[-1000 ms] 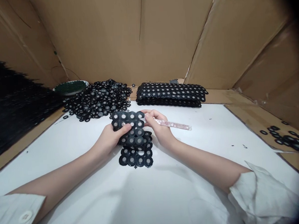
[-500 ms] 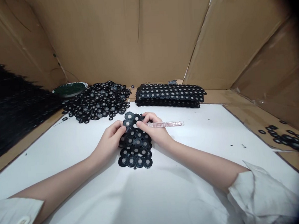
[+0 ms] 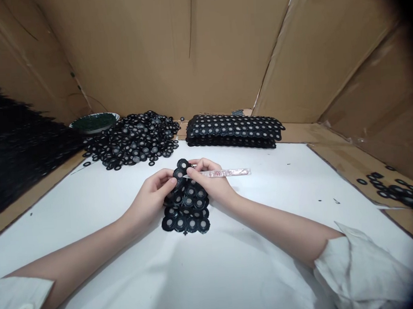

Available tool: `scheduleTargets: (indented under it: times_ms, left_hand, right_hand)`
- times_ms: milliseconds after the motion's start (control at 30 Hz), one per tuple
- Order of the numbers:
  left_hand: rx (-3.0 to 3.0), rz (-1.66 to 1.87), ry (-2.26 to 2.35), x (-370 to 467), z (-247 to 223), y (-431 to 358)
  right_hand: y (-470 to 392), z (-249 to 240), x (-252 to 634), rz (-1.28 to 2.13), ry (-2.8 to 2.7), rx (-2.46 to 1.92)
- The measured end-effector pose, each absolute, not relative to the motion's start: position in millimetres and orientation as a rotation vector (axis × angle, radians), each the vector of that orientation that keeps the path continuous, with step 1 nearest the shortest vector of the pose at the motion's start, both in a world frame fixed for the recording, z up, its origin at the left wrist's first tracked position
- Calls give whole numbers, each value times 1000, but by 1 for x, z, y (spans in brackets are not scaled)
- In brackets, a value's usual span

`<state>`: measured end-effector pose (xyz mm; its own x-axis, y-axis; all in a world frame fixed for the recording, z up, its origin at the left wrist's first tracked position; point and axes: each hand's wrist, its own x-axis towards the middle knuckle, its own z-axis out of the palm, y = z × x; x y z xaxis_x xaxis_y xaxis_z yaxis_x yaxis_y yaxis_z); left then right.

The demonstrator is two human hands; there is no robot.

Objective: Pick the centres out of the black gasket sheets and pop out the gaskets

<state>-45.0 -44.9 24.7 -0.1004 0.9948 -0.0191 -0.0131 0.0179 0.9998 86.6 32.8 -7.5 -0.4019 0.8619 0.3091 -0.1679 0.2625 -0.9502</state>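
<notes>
A black sheet of joined round discs with grey centres (image 3: pixel 186 224) lies in folds on the white tabletop, its upper end lifted. My left hand (image 3: pixel 156 192) pinches that sheet's left edge between thumb and fingers. Held in my right hand (image 3: pixel 215 182) is a slim pen-like tool (image 3: pixel 230 172) with a clear, red-marked handle. Its pale pointed tip touches or nearly touches a disc near the top of the sheet. The fingers of my right hand also reach behind the sheet's right edge, where their contact is partly hidden.
Loose black rings (image 3: pixel 135 140) form a heap at the back left, beside a bowl of dark green stuff (image 3: pixel 94 123). A folded stack of similar black sheets (image 3: pixel 233 129) stands at the back. More rings (image 3: pixel 397 190) lie at the right edge. Cardboard walls (image 3: pixel 133 51) surround the table.
The top of the sheet has tilted and shifted slightly right and down. My left hand has moved a little with it; the tool has shifted slightly left. Both hands keep their grips.
</notes>
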Motion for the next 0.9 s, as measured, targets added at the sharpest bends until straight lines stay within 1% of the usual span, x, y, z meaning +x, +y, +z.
scheduleTargets:
  times_ms: [233,367,567,900]
  left_hand:
    - [967,1262,1211,-49,22,-41]
    - [911,1273,1216,-49,23,-41]
    - [977,1295,1273,-48,24,-42]
    - [941,1199,1252,-51,20,-39]
  right_hand:
    - [32,-5,87,1306,-1611,-704]
    - [27,0,88,1203,-1667,-732]
    - [21,3,88,1037,-1718,-733]
    - [15,-1,87,945,-1755,-726]
